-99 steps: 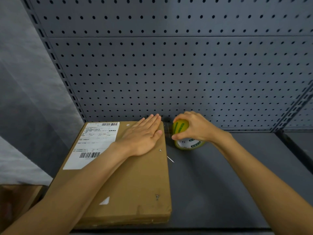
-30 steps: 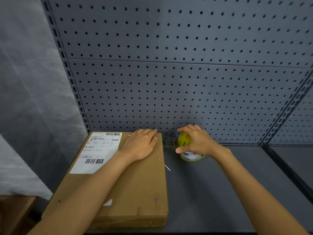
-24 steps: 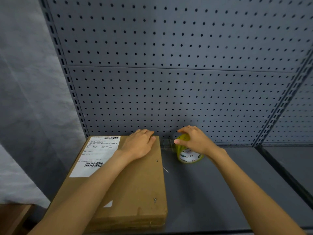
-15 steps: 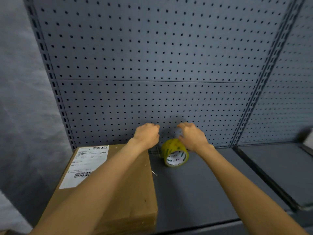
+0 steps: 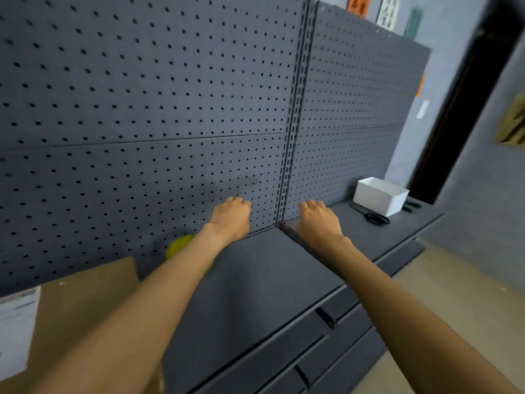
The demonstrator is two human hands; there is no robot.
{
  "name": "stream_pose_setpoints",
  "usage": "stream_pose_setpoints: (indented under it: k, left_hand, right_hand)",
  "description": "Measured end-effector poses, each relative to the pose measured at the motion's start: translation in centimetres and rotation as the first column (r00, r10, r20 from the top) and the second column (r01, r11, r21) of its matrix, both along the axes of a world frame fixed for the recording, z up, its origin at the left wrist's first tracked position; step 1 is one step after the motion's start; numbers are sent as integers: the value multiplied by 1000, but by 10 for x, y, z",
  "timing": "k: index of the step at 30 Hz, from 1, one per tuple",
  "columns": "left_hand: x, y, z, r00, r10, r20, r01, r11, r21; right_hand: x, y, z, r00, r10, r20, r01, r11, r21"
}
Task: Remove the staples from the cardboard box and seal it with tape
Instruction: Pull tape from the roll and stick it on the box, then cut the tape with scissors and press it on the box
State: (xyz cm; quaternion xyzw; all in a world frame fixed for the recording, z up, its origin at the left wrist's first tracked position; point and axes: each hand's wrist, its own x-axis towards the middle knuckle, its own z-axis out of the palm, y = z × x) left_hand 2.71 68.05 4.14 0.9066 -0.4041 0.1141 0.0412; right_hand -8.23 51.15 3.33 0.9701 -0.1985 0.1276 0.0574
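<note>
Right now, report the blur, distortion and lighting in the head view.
Head view: motion blur smears the cardboard box, its label and the yellow tape roll; both hands stay fairly sharp; wide-angle distortion tilts the pegboard; lighting is soft and even, no glare.

Cardboard box (image 5: 85,302) left on shelf (image 5: 255,280), tape roll (image 5: 179,247) just right, scissors (image 5: 372,216) before bin (image 5: 380,196) far right.

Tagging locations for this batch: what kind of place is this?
Probably a stockroom or packing area: grey pegboard shelving, a labelled cardboard box on the shelf, and scissors beside a white bin.
</note>
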Motion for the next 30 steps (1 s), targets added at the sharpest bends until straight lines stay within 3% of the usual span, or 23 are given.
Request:
stream_pose_setpoints:
  k: [12,20,30]
  left_hand:
    - [-103,-213,-8,958,-288,13,288,957,-41]
    - [-138,-330,-15,960,-281,12,282,959,-42]
    - [-103,-389,-46,981,-185,-51,187,982,39]
  right_hand:
    - [-145,-164,2,972,-228,60,226,974,28]
    - [-185,-277,0,968,-233,96,230,972,42]
    - [-137,-349,-26,989,-146,31,143,985,94]
